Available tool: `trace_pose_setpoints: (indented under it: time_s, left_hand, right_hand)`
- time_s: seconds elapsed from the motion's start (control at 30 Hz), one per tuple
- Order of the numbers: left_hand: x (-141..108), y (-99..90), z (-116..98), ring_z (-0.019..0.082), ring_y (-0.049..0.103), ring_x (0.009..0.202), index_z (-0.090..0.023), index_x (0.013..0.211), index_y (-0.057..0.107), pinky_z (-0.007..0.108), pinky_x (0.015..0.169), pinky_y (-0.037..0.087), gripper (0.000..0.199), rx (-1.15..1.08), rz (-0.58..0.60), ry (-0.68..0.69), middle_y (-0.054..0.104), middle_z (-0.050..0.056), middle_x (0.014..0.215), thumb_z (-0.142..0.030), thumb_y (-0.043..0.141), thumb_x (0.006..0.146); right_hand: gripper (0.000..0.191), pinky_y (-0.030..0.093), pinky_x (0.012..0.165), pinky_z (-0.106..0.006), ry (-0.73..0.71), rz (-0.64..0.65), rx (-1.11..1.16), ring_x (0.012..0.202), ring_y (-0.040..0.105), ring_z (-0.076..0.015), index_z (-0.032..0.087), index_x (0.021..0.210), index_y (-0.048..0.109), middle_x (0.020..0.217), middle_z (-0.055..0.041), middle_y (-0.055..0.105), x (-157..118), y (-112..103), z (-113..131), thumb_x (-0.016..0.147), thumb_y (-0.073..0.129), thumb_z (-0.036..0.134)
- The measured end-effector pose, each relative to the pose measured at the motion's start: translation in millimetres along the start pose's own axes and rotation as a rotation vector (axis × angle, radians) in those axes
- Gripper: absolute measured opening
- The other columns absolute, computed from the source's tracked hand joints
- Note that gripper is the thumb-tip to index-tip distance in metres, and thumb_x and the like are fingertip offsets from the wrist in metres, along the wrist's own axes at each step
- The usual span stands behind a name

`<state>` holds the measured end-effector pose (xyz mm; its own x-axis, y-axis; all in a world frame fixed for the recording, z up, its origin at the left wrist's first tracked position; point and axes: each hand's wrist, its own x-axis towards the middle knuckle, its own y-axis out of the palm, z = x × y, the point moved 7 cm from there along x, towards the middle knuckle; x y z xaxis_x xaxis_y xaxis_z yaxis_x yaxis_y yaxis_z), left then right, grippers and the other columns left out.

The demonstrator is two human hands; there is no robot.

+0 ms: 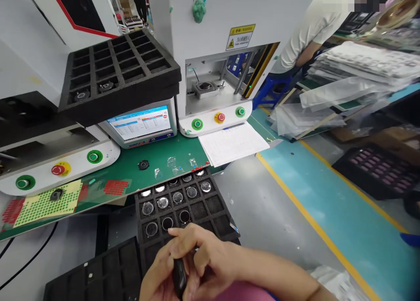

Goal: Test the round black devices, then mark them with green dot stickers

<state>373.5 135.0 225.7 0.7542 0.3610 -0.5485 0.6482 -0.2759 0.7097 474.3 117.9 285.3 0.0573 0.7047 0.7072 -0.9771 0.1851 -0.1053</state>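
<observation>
My left hand (155,272) is closed around a small black rounded part (179,277), seen nearly edge-on, low in the view. Over it bends my right hand (213,255), its fingers curled onto the same part; some fingertips are hidden. Just beyond the hands lies a black foam tray (200,210) whose pockets hold several round, watch-like parts with shiny faces (177,197). A second dark foam tray (111,266) sits to the left of my hands, with small white bits on it.
A green bench (131,174) carries a black part (143,164), clear film scraps and papers (232,141). Behind stand a press with buttons (210,89), a screen (141,122) and raised foam trays (121,69). A person (302,34) sits at right beside stacked plastic sheets (370,69).
</observation>
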Motion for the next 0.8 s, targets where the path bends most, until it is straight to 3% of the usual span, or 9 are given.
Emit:
trace_pose_setpoints:
  time_s: [0.13,0.3,0.4,0.5,0.57,0.63,0.67,0.73,0.8]
  left_hand:
    - [0,-10.2,1,0.017,0.062,0.063,-0.016,0.083,0.072,0.027,0.062,0.051,0.028,0.057,-0.029,0.066,0.066,0.004,0.069,-0.041,0.080,0.072]
    - [13,1.5,-7,0.018,0.059,0.063,-0.015,0.072,0.066,0.028,0.064,0.047,0.035,0.079,0.143,0.257,0.060,0.003,0.060,-0.047,0.064,0.085]
    - [20,5.6,-12,0.020,0.063,0.069,-0.014,0.082,0.069,0.029,0.066,0.047,0.042,0.048,0.234,0.245,0.064,0.006,0.066,-0.054,0.057,0.087]
    - [32,-8.0,-20,0.028,0.067,0.085,-0.014,0.108,0.065,0.038,0.074,0.051,0.068,0.172,0.244,0.196,0.070,0.013,0.090,-0.073,0.039,0.086]
    - [46,-35.7,-44,0.029,0.066,0.095,-0.016,0.122,0.056,0.043,0.081,0.052,0.069,0.552,0.056,0.322,0.068,0.015,0.106,-0.071,0.031,0.088]
    - [59,-67.9,-86,0.029,0.063,0.104,-0.016,0.123,0.052,0.045,0.090,0.050,0.054,1.071,-0.314,0.556,0.064,0.016,0.116,-0.058,0.037,0.092]
    - [67,-81.3,-107,0.031,0.058,0.113,-0.014,0.120,0.053,0.049,0.098,0.045,0.048,1.208,-0.464,0.642,0.061,0.019,0.122,-0.051,0.046,0.090]
    - [87,-101.1,-144,0.035,0.045,0.127,-0.012,0.117,0.055,0.053,0.109,0.032,0.041,1.346,-0.608,0.752,0.055,0.021,0.128,-0.040,0.053,0.087]
    - [110,-114.7,-174,0.034,0.043,0.127,-0.015,0.116,0.057,0.053,0.109,0.031,0.036,1.435,-0.670,0.815,0.055,0.018,0.126,-0.032,0.058,0.084]
  right_hand:
    - [0.036,0.056,0.096,-0.039,0.021,0.052,0.015,0.089,0.070,-0.0139,0.028,0.074,0.039,0.082,0.0004,0.067,-5,3,-1,0.081,0.073,0.038]
    - [0.030,0.053,0.099,-0.044,0.143,-0.107,0.158,0.100,0.069,-0.0179,0.027,0.085,0.042,0.102,-0.0048,0.067,-6,-1,-12,0.083,0.071,0.035]
    - [0.036,0.050,0.103,-0.046,0.207,-0.162,0.157,0.102,0.068,-0.0191,0.027,0.089,0.043,0.104,-0.0043,0.067,-8,1,-16,0.078,0.077,0.027]
    - [0.039,0.052,0.101,-0.045,0.205,-0.215,0.083,0.099,0.069,-0.0200,0.028,0.090,0.043,0.105,-0.0036,0.069,-10,-9,-18,0.076,0.079,0.023]
    - [0.041,0.055,0.095,-0.043,0.210,-0.274,-0.018,0.099,0.069,-0.0206,0.029,0.093,0.041,0.106,-0.0031,0.069,-11,-26,-30,0.077,0.078,0.022]
    - [0.039,0.055,0.091,-0.042,0.282,-0.268,-0.178,0.103,0.067,-0.0218,0.028,0.095,0.040,0.108,-0.0041,0.068,-8,-45,-61,0.079,0.075,0.025]
    - [0.037,0.054,0.091,-0.042,0.348,-0.220,-0.276,0.105,0.066,-0.0222,0.028,0.096,0.041,0.109,-0.0050,0.067,-4,-53,-85,0.080,0.074,0.028]
    - [0.033,0.052,0.092,-0.047,0.418,-0.139,-0.371,0.106,0.064,-0.0260,0.023,0.096,0.048,0.110,-0.0091,0.066,10,-70,-137,0.079,0.074,0.031]
    - [0.029,0.051,0.092,-0.049,0.459,-0.065,-0.432,0.101,0.064,-0.0257,0.018,0.098,0.056,0.102,-0.0076,0.066,28,-84,-188,0.080,0.074,0.032]
